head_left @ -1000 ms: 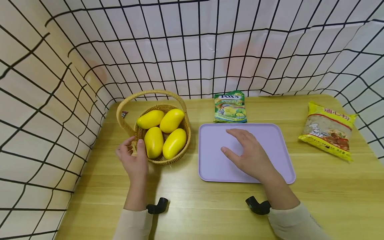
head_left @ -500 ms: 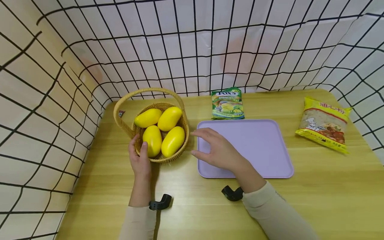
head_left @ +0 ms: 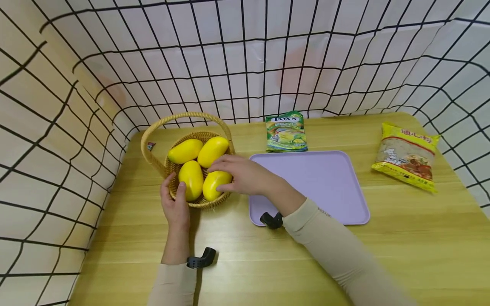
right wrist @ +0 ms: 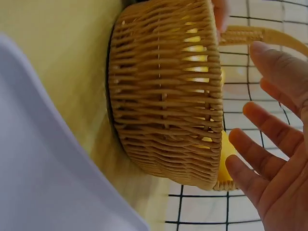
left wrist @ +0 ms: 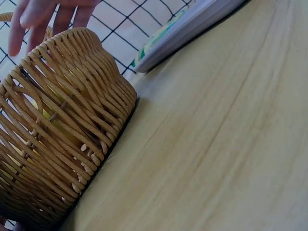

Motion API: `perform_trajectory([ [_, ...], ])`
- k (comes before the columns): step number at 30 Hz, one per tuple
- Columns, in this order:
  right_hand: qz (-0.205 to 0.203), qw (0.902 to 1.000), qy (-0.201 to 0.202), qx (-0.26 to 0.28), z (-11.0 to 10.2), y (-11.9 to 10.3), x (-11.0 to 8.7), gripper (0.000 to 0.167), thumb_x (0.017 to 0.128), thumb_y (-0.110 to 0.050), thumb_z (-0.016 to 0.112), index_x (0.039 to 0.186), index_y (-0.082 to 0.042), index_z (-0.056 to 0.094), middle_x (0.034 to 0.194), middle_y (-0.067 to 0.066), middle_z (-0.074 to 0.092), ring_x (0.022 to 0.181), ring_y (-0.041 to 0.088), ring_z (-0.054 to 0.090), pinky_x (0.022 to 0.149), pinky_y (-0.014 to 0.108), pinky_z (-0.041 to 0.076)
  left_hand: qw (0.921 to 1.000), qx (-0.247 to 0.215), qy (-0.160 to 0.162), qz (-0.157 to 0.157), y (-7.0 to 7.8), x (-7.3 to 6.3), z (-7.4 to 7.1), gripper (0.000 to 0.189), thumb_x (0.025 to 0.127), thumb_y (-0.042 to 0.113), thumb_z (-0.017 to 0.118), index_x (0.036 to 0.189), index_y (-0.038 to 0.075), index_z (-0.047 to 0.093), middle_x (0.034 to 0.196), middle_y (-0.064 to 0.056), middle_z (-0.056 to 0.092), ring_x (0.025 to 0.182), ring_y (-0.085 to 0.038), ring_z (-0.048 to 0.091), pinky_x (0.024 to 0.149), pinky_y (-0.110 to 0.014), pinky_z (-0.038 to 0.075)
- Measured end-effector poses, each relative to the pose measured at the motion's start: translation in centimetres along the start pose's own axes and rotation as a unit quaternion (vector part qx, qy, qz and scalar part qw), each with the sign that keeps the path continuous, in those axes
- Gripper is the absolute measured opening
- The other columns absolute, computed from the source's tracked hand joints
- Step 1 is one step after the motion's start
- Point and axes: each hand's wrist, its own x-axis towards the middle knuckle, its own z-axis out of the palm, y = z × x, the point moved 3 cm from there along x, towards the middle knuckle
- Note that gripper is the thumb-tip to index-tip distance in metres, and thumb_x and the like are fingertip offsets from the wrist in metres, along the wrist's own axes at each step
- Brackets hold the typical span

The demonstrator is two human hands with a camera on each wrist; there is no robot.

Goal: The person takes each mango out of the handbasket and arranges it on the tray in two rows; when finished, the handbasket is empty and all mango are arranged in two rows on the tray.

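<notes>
Several yellow mangoes [head_left: 191,180] lie in a round wicker basket [head_left: 206,205] with a tall handle, at the left of the table. My left hand [head_left: 176,212] holds the basket's near left side, its thumb at the rim beside a mango. My right hand [head_left: 250,176] reaches over the right rim, thumb and fingers spread above the lower right mango [head_left: 212,187]. In the right wrist view its fingers [right wrist: 262,159] are apart and slightly bent, not closed on anything. The wicker wall hides most of the fruit in both wrist views.
A lilac tray [head_left: 329,178] lies right of the basket, under my right forearm. Behind it is a green candy bag [head_left: 286,132]. A yellow food packet [head_left: 406,157] lies far right. A small wrapper [head_left: 151,145] sits behind the basket's left. Black wire mesh [head_left: 245,68] encloses the table.
My right hand has swept left from above the tray to over the mangoes. My left hand has shifted right, against the basket's side. The mangoes stay in place.
</notes>
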Motion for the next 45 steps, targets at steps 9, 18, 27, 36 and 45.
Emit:
perform_trajectory([
  [9, -0.038, 0.9897, -0.097, -0.098, -0.1, -0.3, 3.2, 0.056, 0.093, -0.029, 0.075, 0.145, -0.019, 0.058, 0.150, 0.000, 0.056, 0.144, 0.021, 0.045, 0.123, 0.036, 0.030, 0.9997, -0.008, 0.009, -0.019, 0.2, 0.1, -0.4, 0.040, 0.100, 0.012, 0.057, 0.140, 0.007, 0.054, 0.152, -0.008, 0.044, 0.147, -0.022, 0.032, 0.122, -0.042, 0.025],
  [18, -0.036, 0.9806, -0.145, -0.127, -0.1, -0.5, 4.2, 0.064, 0.089, -0.033, 0.080, 0.147, -0.022, 0.056, 0.151, -0.001, 0.054, 0.142, 0.018, 0.047, 0.121, 0.035, 0.034, 0.9996, -0.016, 0.000, -0.021, 0.1, 0.2, -0.2, 0.038, 0.101, 0.011, 0.056, 0.138, 0.009, 0.055, 0.151, -0.006, 0.045, 0.147, -0.019, 0.031, 0.121, -0.043, 0.026],
  [27, -0.028, 0.9754, -0.178, -0.128, 0.7, 0.2, 4.6, 0.068, 0.088, -0.033, 0.080, 0.150, -0.023, 0.053, 0.155, -0.001, 0.051, 0.146, 0.018, 0.044, 0.123, 0.035, 0.031, 0.9997, -0.015, -0.003, -0.021, 0.0, 0.1, 0.0, 0.039, 0.100, 0.009, 0.056, 0.139, 0.006, 0.054, 0.151, -0.007, 0.045, 0.148, -0.019, 0.031, 0.122, -0.043, 0.025],
  [36, -0.038, 0.9759, -0.176, -0.123, 1.1, 0.5, 4.6, 0.062, 0.088, -0.034, 0.080, 0.145, -0.021, 0.059, 0.147, -0.002, 0.059, 0.140, 0.019, 0.049, 0.121, 0.034, 0.034, 0.9996, -0.012, -0.004, -0.024, -0.2, 0.1, 0.0, 0.039, 0.100, 0.010, 0.056, 0.139, 0.007, 0.054, 0.151, -0.006, 0.045, 0.148, -0.019, 0.030, 0.123, -0.042, 0.023],
  [45, -0.036, 0.9736, -0.182, -0.133, 1.1, 0.3, 4.7, 0.062, 0.087, -0.034, 0.082, 0.143, -0.020, 0.060, 0.146, -0.001, 0.060, 0.139, 0.019, 0.050, 0.121, 0.034, 0.034, 0.9997, -0.006, -0.004, -0.025, -0.3, 0.1, 0.1, 0.039, 0.101, 0.009, 0.054, 0.140, 0.008, 0.053, 0.152, -0.005, 0.045, 0.148, -0.018, 0.031, 0.122, -0.043, 0.025],
])
